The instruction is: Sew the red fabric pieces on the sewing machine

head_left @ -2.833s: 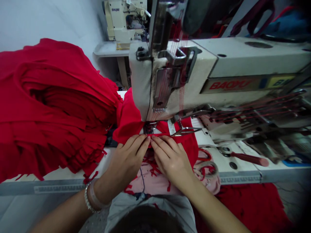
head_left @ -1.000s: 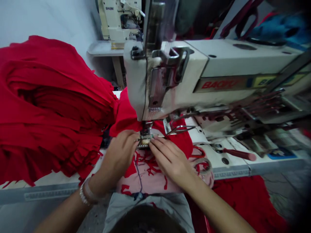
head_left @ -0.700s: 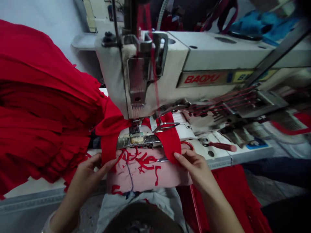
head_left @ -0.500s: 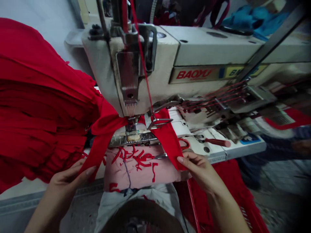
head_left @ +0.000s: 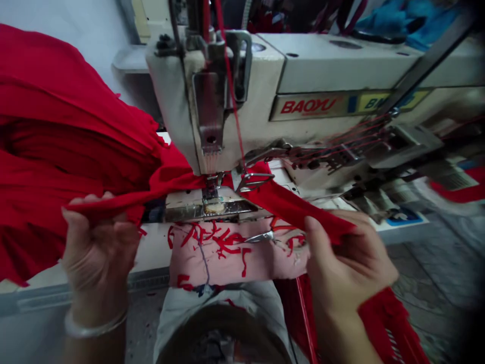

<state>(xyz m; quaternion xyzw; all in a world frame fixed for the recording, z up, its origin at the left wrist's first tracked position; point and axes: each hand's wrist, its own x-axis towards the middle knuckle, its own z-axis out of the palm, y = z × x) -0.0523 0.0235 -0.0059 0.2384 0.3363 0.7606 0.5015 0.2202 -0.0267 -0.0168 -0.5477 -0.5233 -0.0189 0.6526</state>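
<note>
A red knit fabric strip (head_left: 291,202) runs out from under the presser foot (head_left: 212,194) of a BAOYU industrial sewing machine (head_left: 308,106). My left hand (head_left: 96,247) pinches the strip's left stretch, raised in front of a large bundle of red cloth (head_left: 56,101). My right hand (head_left: 344,263) grips the other stretch at its end, over the pink cloth (head_left: 227,253) lying across my lap. That cloth is strewn with red thread scraps. Small metal thread snips (head_left: 261,236) rest on it, between my hands.
The machine's white table edge (head_left: 151,247) runs behind the pink cloth. A red plastic crate (head_left: 390,323) stands low at the right on a concrete floor. Blue cloth (head_left: 409,17) lies beyond the machine. A bracelet (head_left: 94,323) circles my left wrist.
Both hands have lifted off the machine bed and moved apart, pulling the red strip taut to left and right. The right hand has swung outward and the view has shifted slightly.
</note>
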